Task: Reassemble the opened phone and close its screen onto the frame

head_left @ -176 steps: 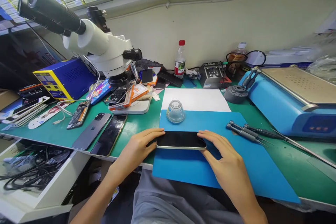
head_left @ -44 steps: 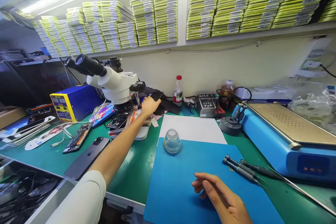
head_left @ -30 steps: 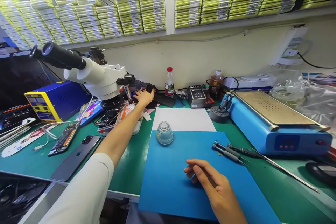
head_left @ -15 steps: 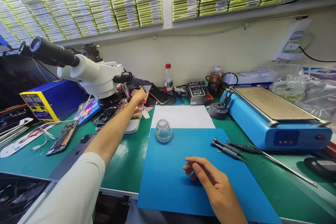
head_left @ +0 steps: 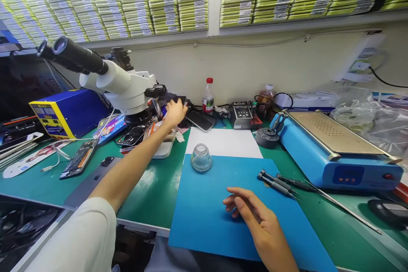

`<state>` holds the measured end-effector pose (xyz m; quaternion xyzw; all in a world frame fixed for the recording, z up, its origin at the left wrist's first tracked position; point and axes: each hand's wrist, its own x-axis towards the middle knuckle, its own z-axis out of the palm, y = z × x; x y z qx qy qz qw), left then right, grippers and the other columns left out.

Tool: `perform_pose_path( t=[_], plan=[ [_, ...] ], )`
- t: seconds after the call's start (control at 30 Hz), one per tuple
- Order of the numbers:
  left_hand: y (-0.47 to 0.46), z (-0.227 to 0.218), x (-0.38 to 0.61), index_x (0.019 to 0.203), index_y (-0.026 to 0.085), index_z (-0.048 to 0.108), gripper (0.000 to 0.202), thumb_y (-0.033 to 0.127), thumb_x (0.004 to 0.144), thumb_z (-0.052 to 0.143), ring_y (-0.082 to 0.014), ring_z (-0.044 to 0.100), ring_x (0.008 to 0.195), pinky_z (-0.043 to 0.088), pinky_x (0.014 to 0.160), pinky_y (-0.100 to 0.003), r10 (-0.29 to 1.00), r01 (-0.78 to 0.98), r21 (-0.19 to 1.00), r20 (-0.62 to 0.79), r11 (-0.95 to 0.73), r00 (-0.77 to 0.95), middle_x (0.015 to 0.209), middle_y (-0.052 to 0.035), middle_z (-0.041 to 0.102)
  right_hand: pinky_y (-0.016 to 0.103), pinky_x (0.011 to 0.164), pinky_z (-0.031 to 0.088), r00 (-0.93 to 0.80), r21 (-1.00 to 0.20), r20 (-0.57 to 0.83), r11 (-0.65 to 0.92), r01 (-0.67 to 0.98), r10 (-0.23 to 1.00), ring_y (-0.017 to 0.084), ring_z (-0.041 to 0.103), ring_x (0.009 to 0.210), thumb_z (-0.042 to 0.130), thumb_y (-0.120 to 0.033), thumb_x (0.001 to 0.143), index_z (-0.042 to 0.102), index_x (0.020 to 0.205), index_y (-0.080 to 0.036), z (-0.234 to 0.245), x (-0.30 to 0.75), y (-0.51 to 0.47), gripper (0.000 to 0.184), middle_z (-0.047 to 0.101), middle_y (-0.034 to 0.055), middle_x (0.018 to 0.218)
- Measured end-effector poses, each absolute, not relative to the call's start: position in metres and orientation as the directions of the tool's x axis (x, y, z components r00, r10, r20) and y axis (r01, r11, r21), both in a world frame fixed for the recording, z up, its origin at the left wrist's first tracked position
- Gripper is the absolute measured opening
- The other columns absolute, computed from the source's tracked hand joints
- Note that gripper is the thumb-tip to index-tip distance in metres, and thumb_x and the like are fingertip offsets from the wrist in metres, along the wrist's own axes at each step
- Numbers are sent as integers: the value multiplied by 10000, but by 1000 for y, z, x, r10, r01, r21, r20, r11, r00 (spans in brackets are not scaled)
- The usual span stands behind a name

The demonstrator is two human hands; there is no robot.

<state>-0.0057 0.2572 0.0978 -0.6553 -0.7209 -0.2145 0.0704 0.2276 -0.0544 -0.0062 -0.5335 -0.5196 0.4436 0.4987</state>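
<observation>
My left hand (head_left: 176,112) is stretched out to the back of the bench, its fingers closed on a dark flat thing that looks like a phone (head_left: 182,99); the hand covers much of it. Just right of that hand lies a black phone (head_left: 201,119). My right hand (head_left: 251,216) hovers over or rests on the blue mat (head_left: 204,212), fingers loosely bent and apart from the thumb, holding nothing. A small clear glass jar (head_left: 201,159) stands on the mat's far left corner. Several grey screwdrivers (head_left: 278,184) lie at the mat's right edge.
A microscope (head_left: 123,87) rises beside my left arm, above a pile of phone parts (head_left: 134,135). A blue heating plate machine (head_left: 334,153) takes up the right side. A red-capped bottle (head_left: 208,97) stands by the wall. White paper (head_left: 225,141) lies behind the mat.
My left hand has closed on the dark phone-like thing and raised it slightly among the clutter. The camera view has shifted a little. My right hand has stayed in place.
</observation>
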Motion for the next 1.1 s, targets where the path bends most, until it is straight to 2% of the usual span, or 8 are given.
perform_pose_path(
  t=[0.27, 0.37, 0.47, 0.57, 0.7, 0.83, 1.0, 1.1],
  plan=[
    [163, 109, -7, 1476, 202, 627, 467, 411, 1066, 711, -320, 663, 1341, 582, 1121, -575, 857, 909, 240, 477, -341, 195, 1526, -138, 629, 331, 639, 644, 222, -999, 11, 19, -30, 975, 225, 752, 852, 709, -683, 964, 630, 1449, -251, 7, 230, -35, 654, 737, 145, 1306],
    [102, 100, -17, 1643, 205, 483, 565, 311, 1100, 598, -363, 452, 1599, 434, 1295, -574, 776, 823, 215, 518, -525, 360, 1699, -198, 484, 314, 583, 592, 290, -997, 41, 58, -51, 956, 210, 722, 835, 720, -667, 932, 642, 1431, -265, 30, 240, -29, 646, 708, 144, 1355],
    [40, 84, -30, 1670, 214, 439, 605, 261, 1080, 565, -348, 400, 1637, 362, 1353, -549, 665, 715, 166, 551, -679, 504, 1755, -193, 416, 331, 641, 586, 356, -987, 158, 159, 27, 921, 214, 707, 891, 703, -587, 945, 651, 1426, -299, 57, 259, -20, 563, 702, 120, 1361],
    [-3, 67, -38, 1668, 167, 406, 671, 166, 1021, 585, -350, 392, 1640, 412, 1324, -525, 534, 589, 111, 578, -800, 617, 1739, -243, 413, 376, 845, 598, 371, -932, 345, 269, 242, 862, 224, 692, 988, 634, -544, 1034, 687, 1358, -317, 77, 271, 3, 400, 727, 80, 1249],
    [-18, 41, -29, 1622, 131, 442, 660, 225, 1000, 640, -397, 523, 1532, 529, 1207, -510, 381, 402, 30, 396, -915, 836, 1679, -288, 477, 421, 931, 602, 95, -733, 465, 323, 599, 880, 202, 684, 935, 593, -507, 1102, 736, 1186, -214, 76, 252, 74, 337, 736, 65, 1065],
    [0, 19, -9, 1583, 156, 491, 567, 271, 1040, 607, -363, 610, 1454, 569, 1147, -452, 335, 336, 60, 345, -940, 877, 1618, -241, 564, 468, 1044, 611, -299, -462, 384, 462, 757, 874, 237, 690, 1194, 693, -440, 1075, 699, 1311, -188, 58, 208, 160, 345, 687, 111, 1360],
    [19, 2, -6, 1563, 239, 532, 520, 424, 1084, 611, -239, 627, 1442, 530, 1188, -317, 271, 267, 64, 383, -961, 883, 1622, -128, 601, 482, 1045, 615, -416, -211, 321, 492, 844, 851, 252, 684, 1220, 699, -436, 1072, 672, 1377, -191, 44, 181, 228, 392, 663, 121, 1408],
    [23, -7, -10, 1556, 251, 543, 466, 487, 1155, 505, -205, 592, 1477, 524, 1181, -297, 248, 252, 51, 443, -966, 862, 1638, -95, 599, 488, 1047, 614, -433, -125, 300, 485, 866, 850, 256, 683, 1225, 704, -435, 1068, 667, 1385, -186, 36, 183, 248, 404, 662, 121, 1410]
  ],
)
